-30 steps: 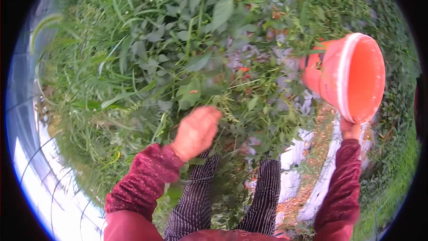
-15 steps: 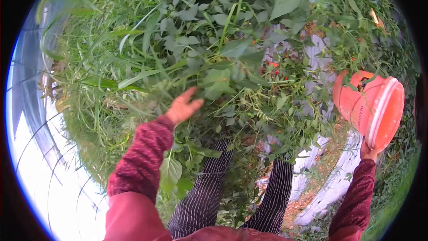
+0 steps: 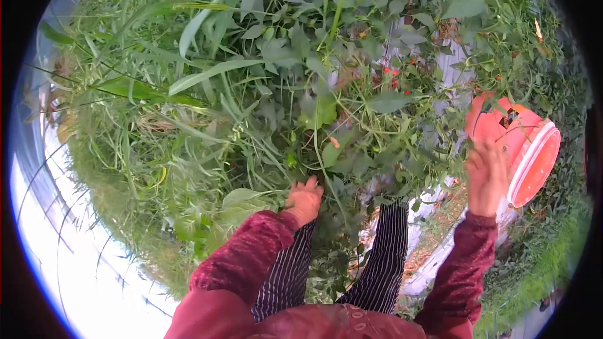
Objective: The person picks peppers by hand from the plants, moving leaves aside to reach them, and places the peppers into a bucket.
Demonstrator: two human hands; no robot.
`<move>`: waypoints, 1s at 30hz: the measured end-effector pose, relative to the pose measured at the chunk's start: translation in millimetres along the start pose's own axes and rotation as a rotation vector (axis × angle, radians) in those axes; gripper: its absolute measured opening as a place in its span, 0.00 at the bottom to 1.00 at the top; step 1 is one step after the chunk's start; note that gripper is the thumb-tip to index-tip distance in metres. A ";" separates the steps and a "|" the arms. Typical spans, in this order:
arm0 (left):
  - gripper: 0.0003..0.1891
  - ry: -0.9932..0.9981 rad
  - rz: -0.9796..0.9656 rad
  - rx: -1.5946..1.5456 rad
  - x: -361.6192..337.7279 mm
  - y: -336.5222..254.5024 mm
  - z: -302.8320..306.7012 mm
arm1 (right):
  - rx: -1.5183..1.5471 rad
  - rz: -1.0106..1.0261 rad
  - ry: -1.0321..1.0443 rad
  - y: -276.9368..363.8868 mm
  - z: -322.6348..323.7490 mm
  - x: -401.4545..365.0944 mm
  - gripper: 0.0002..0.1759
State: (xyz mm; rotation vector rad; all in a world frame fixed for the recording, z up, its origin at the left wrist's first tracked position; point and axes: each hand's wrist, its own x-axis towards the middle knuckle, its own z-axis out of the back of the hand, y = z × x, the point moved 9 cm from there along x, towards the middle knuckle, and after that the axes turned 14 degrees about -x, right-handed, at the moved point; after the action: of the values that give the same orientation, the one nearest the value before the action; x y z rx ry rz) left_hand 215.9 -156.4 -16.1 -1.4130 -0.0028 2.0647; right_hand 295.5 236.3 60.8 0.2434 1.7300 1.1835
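My left hand (image 3: 304, 201) reaches low into the green plants, just above my left trouser leg. Its fingers look apart and partly bent, their tips among the leaves, and nothing shows in them. My right hand (image 3: 485, 177) is raised beside the pink-red bucket (image 3: 527, 150), slightly blurred, with its fingers stretched out and no longer around the rim. The bucket lies tilted on its side among the plants, its white-rimmed mouth facing right and down. Small red fruits (image 3: 392, 75) show among the leaves ahead of my hands.
Tall grass (image 3: 157, 88) and leafy plants crowd the left and front. Pale plastic sheeting (image 3: 455, 66) runs between the plants. My striped trouser legs (image 3: 386, 257) stand among the stems. A bright white area (image 3: 69, 238) lies at the far left.
My right hand has let go of the bucket rim and moved left of it. My left hand has moved down and right into the plants. The bucket has shifted slightly in view.
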 end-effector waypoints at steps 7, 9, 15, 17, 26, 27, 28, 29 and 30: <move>0.15 -0.226 -0.068 0.012 -11.8 11.3 -36.2 | -0.531 -0.014 0.920 -83.7 -338.2 -31.2 0.10; 0.17 -0.166 -0.062 -0.070 -16.3 11.3 -20.5 | -0.686 0.145 0.863 -149.5 -321.4 -40.8 0.13; 0.19 -0.167 -0.146 -0.111 -28.4 1.8 19.0 | -1.319 0.000 0.760 -191.5 -272.5 -57.6 0.21; 0.24 -0.009 -0.147 -0.151 -27.7 0.0 16.8 | -1.397 -0.051 0.783 -196.5 -265.2 -73.0 0.25; 0.34 0.006 -0.253 -0.432 -54.2 6.7 33.5 | -1.290 -0.396 0.960 -297.9 -300.4 -119.5 0.33; 0.34 -0.017 -0.269 -0.434 -58.7 3.0 38.1 | -1.298 -0.323 0.918 -269.7 -307.0 -115.3 0.36; 0.34 -0.014 -0.280 -0.436 -65.5 -1.3 40.0 | -1.284 -0.325 0.930 -260.3 -309.4 -108.1 0.36; 0.31 -0.034 -0.278 -0.460 -71.8 -5.5 49.2 | -1.265 -0.395 1.012 -262.2 -309.2 -113.4 0.36; 0.31 -0.016 -0.266 -0.452 -76.7 -4.4 51.4 | -1.251 -0.446 1.093 -267.7 -310.1 -116.3 0.36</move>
State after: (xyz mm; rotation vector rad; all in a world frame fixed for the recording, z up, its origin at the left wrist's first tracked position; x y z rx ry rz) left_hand 192.3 -173.5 71.6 -1.5540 -0.6652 1.9223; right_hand 194.8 -156.3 -69.9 -1.6902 1.3189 1.9260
